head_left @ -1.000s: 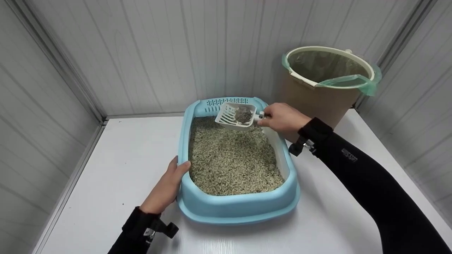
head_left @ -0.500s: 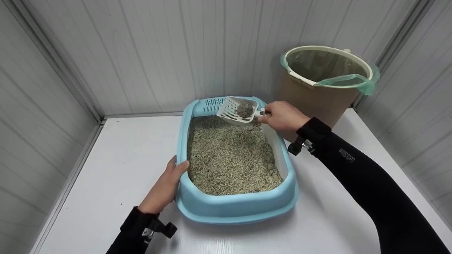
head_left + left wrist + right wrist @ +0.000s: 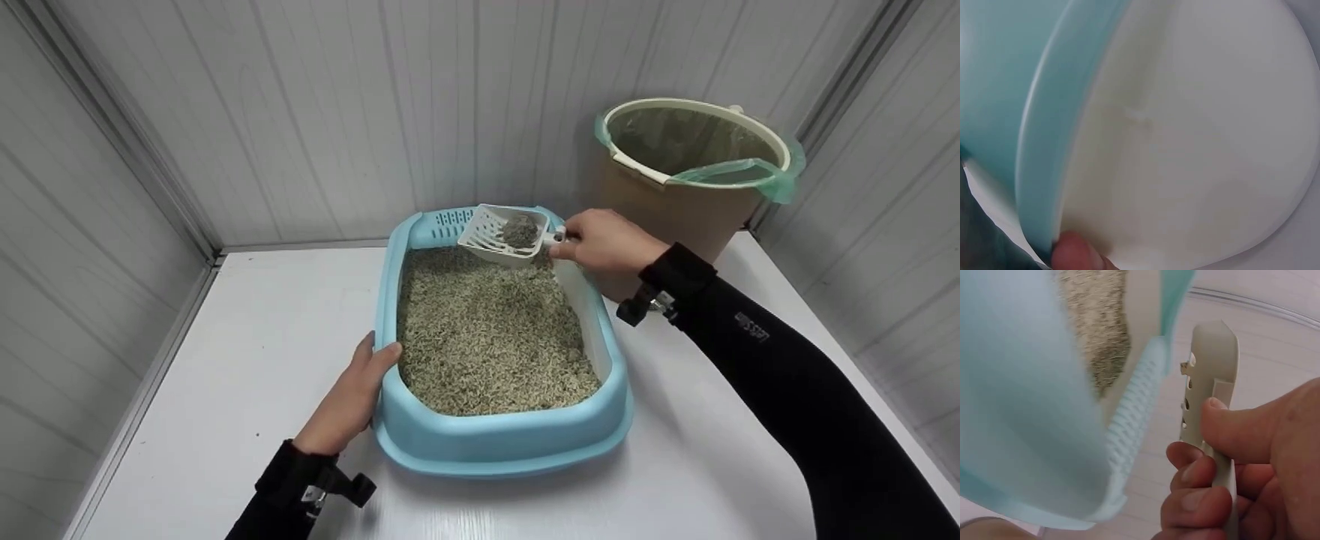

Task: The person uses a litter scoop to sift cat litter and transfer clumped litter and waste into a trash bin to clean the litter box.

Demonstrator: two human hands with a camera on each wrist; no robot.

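My right hand (image 3: pixel 611 244) grips the handle of a white slotted litter scoop (image 3: pixel 480 230). A grey-brown clump (image 3: pixel 519 232) lies in the scoop, near its handle end. The scoop hovers over the far end of a light blue litter box (image 3: pixel 502 435), which holds pellet litter (image 3: pixel 495 337). In the right wrist view, fingers and thumb close around the scoop's handle (image 3: pixel 1221 467). My left hand (image 3: pixel 349 394) holds the box's left rim, thumb over the top. The left wrist view shows the thumb tip (image 3: pixel 1075 253) at the blue rim (image 3: pixel 1050 129); the other fingers are mostly hidden.
A brown bucket (image 3: pixel 660 206) lined with a green translucent bag (image 3: pixel 776 184) stands at the back right, behind my right hand. The box sits on a white table (image 3: pixel 300 300), with grey panel walls (image 3: pixel 315 120) at the back and both sides.
The scoop has risen slightly and tilted, with the clump still in it. My right hand has shifted a little up. The left hand has stayed on the rim.
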